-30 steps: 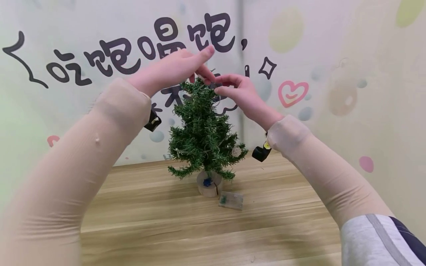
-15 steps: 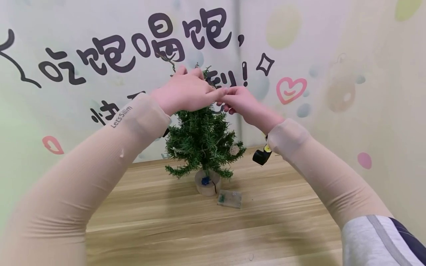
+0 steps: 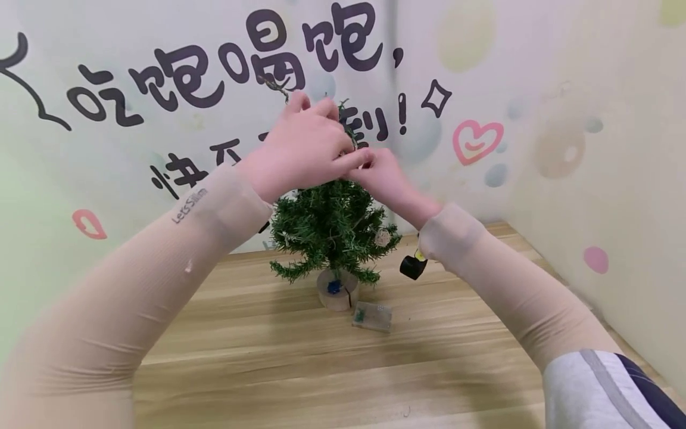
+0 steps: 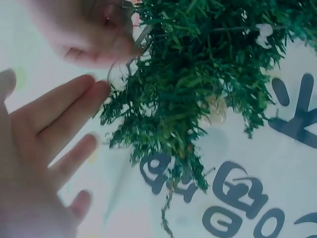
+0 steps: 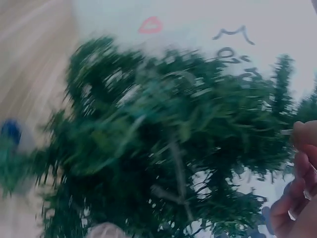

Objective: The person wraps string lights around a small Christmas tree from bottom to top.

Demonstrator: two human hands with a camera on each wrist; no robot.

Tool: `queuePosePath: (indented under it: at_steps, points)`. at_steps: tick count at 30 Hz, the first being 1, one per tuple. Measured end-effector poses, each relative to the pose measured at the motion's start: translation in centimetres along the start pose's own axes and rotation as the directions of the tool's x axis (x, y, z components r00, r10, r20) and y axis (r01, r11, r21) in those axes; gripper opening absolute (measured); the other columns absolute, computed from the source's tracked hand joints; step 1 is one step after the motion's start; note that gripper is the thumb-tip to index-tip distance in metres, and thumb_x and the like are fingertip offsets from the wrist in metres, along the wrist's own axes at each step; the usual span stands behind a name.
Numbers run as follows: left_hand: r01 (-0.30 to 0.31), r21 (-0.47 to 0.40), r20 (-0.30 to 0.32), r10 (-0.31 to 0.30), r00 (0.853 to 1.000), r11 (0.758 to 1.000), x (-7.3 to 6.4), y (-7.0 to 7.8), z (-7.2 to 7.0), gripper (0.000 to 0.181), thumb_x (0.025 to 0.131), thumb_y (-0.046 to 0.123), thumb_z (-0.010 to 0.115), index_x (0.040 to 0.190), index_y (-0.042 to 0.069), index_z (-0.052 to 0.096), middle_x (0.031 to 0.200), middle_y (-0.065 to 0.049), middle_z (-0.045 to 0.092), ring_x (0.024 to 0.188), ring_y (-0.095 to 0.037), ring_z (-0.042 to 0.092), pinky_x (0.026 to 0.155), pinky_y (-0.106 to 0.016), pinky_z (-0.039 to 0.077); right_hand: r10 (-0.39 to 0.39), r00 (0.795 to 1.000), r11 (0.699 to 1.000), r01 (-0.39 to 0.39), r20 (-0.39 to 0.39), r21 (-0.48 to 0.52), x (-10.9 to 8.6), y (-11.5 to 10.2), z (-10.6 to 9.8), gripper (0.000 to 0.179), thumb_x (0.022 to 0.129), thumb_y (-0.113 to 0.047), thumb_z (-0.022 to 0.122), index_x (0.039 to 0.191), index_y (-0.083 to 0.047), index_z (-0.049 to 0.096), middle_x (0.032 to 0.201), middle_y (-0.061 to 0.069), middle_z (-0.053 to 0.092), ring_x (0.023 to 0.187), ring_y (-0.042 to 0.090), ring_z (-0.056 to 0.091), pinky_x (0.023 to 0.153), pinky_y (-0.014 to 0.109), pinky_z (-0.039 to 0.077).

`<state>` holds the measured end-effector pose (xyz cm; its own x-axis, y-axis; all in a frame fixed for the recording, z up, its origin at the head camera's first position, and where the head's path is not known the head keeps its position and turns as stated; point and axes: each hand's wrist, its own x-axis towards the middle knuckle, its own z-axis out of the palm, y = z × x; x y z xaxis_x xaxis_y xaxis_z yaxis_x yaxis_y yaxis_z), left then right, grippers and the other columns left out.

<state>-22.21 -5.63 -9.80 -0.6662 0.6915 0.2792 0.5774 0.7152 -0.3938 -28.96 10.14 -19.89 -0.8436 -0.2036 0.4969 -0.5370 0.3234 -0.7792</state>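
Observation:
A small green artificial Christmas tree (image 3: 332, 220) stands in a round wooden base (image 3: 337, 292). My right hand (image 3: 387, 179), at the tree's upper right side, pinches a thin clear wire (image 4: 116, 74) that loops beside the branches in the left wrist view. My left hand (image 3: 305, 146) reaches over the treetop, its thumb overlapping the right fingertips in the head view. In the left wrist view its fingers (image 4: 64, 116) stretch out straight toward the wire loop, the thumb apart from them. The hands hide much of the treetop.
A clear battery box (image 3: 372, 317) lies on the wooden table (image 3: 321, 375), just right of the base. A pale woven ball (image 3: 382, 238) hangs on the lower right branches. Behind the tree is a wall (image 3: 536, 119) with printed lettering and shapes.
My left hand has come over the treetop from a higher, wrist-bent pose and now covers it from the front. My right hand has moved down a little, still at the wire.

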Motion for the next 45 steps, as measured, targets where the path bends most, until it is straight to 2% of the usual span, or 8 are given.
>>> queuePosePath:
  at_steps: [3,10,21,25,29,33,40,45]
  points:
    - [-0.002,0.012,-0.199,0.004,0.98,1.0,-1.5,0.0,0.0,0.054,0.101,0.054,0.033,0.08,0.021,0.07,0.088,0.007,0.067,0.109,-0.021,0.042,0.098,-0.049,0.019,-0.118,0.993,0.975,0.12,0.023,-0.188,-0.3,0.1,0.7,0.024,0.087,-0.021,0.072,0.069,-0.01,0.059,0.069,0.002,0.054,0.062,0.019,0.047,0.059,0.028,0.039]
    - [-0.03,-0.031,-0.564,0.007,0.826,0.999,-5.1,-1.1,1.6,0.05,0.099,0.046,0.045,0.072,0.012,0.069,0.076,-0.002,0.066,0.099,-0.027,0.05,0.094,-0.049,0.027,-0.105,0.994,0.961,0.109,0.029,-0.254,-0.4,0.0,1.2,0.031,0.091,-0.017,0.064,0.062,-0.004,0.065,0.089,0.007,0.055,0.079,0.02,0.048,0.077,0.032,0.042]
    - [-0.019,-0.168,-0.689,-0.104,0.717,0.986,-9.3,-2.3,5.9,0.046,0.097,0.039,0.047,0.071,0.01,0.071,0.07,-0.006,0.067,0.084,-0.029,0.052,0.083,-0.053,0.031,-0.089,0.996,0.95,0.079,-0.02,-0.302,-0.5,-0.9,0.4,0.018,0.086,-0.019,0.065,0.078,-0.006,0.074,0.095,0.004,0.063,0.079,0.018,0.054,0.075,0.032,0.044]
    - [-0.045,-0.258,-0.743,-0.168,0.648,0.965,-11.1,-1.9,7.2,0.046,0.097,0.036,0.048,0.065,0.009,0.067,0.067,-0.005,0.065,0.079,-0.029,0.052,0.08,-0.053,0.03,-0.151,0.987,0.928,0.124,-0.05,-0.352,-0.7,-1.9,-0.1,0.017,0.087,-0.024,0.066,0.078,-0.01,0.068,0.092,0.002,0.061,0.079,0.017,0.05,0.075,0.033,0.041]
    - [-0.132,-0.416,-0.777,-0.277,0.565,0.9,-12.9,-0.4,8.3,0.05,0.098,0.04,0.05,0.064,0.008,0.068,0.065,-0.005,0.065,0.077,-0.029,0.052,0.08,-0.048,0.028,-0.201,0.978,0.899,0.162,-0.054,-0.407,-0.8,-2.5,-0.4,0.016,0.091,-0.024,0.063,0.087,-0.008,0.066,0.094,0.003,0.06,0.079,0.019,0.05,0.077,0.035,0.041]
    - [-0.196,-0.5,-0.77,-0.33,0.546,0.843,-14.8,1.3,9.4,0.049,0.098,0.043,0.051,0.066,0.01,0.07,0.068,-0.004,0.067,0.079,-0.027,0.052,0.085,-0.04,0.026,-0.221,0.974,0.88,0.18,-0.043,-0.439,-0.8,-2.7,-0.4,0.017,0.093,-0.022,0.063,0.096,-0.006,0.07,0.097,0.005,0.062,0.083,0.02,0.052,0.079,0.036,0.041]
    - [-0.232,-0.506,-0.757,-0.298,0.581,0.831,-16.6,3.1,10.7,0.038,0.098,0.032,0.053,0.068,0.015,0.069,0.068,0.003,0.064,0.081,-0.024,0.053,0.079,-0.042,0.026,-0.266,0.963,0.86,0.215,-0.047,-0.462,-0.6,-2.5,-0.1,0.017,0.093,-0.019,0.066,0.099,-0.006,0.074,0.095,0.005,0.063,0.083,0.021,0.054,0.076,0.035,0.04]
    - [-0.251,-0.519,-0.749,-0.293,0.594,0.817,-17.1,3.6,11.0,0.032,0.096,0.026,0.054,0.07,0.016,0.069,0.07,0.006,0.064,0.083,-0.022,0.053,0.08,-0.044,0.026,-0.256,0.964,0.892,0.209,-0.066,-0.4,-0.3,-2.5,0.4,0.014,0.093,-0.016,0.065,0.1,-0.006,0.073,0.092,0.005,0.068,0.076,0.021,0.056,0.071,0.032,0.04]
